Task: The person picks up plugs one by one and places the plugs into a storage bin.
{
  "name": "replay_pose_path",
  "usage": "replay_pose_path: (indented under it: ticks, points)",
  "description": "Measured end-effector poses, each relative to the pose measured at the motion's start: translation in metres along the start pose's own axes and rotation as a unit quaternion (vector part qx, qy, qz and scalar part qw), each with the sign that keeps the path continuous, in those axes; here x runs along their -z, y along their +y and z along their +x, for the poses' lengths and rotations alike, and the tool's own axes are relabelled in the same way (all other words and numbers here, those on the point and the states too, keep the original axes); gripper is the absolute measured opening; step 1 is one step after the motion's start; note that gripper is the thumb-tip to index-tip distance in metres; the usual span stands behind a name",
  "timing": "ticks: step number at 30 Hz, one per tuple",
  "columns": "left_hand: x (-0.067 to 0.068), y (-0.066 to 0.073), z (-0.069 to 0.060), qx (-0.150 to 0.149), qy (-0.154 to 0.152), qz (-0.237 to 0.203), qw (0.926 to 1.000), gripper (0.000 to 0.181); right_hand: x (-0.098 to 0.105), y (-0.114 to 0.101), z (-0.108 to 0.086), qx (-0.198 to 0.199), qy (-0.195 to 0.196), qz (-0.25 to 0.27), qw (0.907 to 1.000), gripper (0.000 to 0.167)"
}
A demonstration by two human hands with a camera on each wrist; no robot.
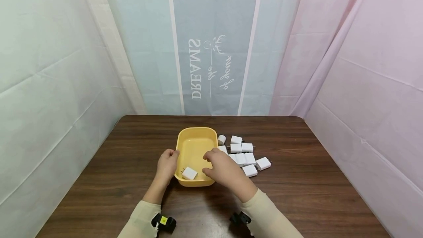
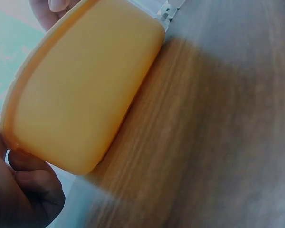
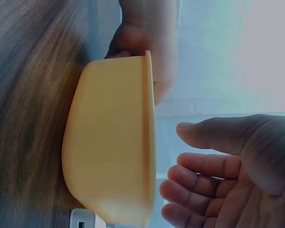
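A yellow plastic bin (image 1: 195, 184) stands on the table, with one white charger plug (image 1: 190, 173) lying in its near left part, prongs to the left. My left hand (image 1: 167, 165) grips the bin's left rim between thumb and curled fingers; the left wrist view shows this hand (image 2: 28, 190) at the rim's corner. Over the bin's right side hovers my right hand (image 1: 223, 168), holding nothing. In the right wrist view, this hand (image 3: 228, 175) has its thumb and loosely bent fingers apart, beside the rim and not touching it.
Several white charger plugs (image 1: 247, 147) lie in a loose group right of the bin, some touching one another. One round-ended white piece (image 1: 221, 139) sits against the bin's far right side. The dark wooden table (image 1: 307, 186) is bordered by hanging cloths (image 1: 370, 83).
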State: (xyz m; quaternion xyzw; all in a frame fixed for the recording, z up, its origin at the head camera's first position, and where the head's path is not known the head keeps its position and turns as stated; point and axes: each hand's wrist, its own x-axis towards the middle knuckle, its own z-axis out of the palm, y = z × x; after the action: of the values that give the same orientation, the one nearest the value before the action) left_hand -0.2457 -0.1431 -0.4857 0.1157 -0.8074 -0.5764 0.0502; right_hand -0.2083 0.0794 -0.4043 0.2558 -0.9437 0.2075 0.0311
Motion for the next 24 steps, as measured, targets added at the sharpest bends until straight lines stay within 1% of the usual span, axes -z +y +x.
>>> replay_pose_path:
  ticks: [5, 10, 19, 24]
  points:
    - [0.0, -0.001, 0.001, 0.0, 0.0, 0.0, 1.0, 0.03, 0.002, 0.005, -0.005, -0.013, 0.012, 0.012, 0.9998, 0.032]
    - [0.0, -0.001, 0.001, 0.0, -0.001, 0.002, 1.0, 0.03, 0.003, 0.012, -0.01, -0.032, 0.015, 0.021, 0.9992, 0.033]
    - [0.001, -0.002, 0.001, 0.0, -0.001, 0.002, 1.0, 0.03, 0.008, 0.027, -0.018, -0.055, 0.031, 0.018, 0.9978, 0.03]
    - [0.0, -0.002, 0.001, -0.003, 0.001, 0.003, 1.0, 0.031, 0.011, 0.033, -0.022, -0.074, 0.028, 0.013, 0.9967, 0.029]
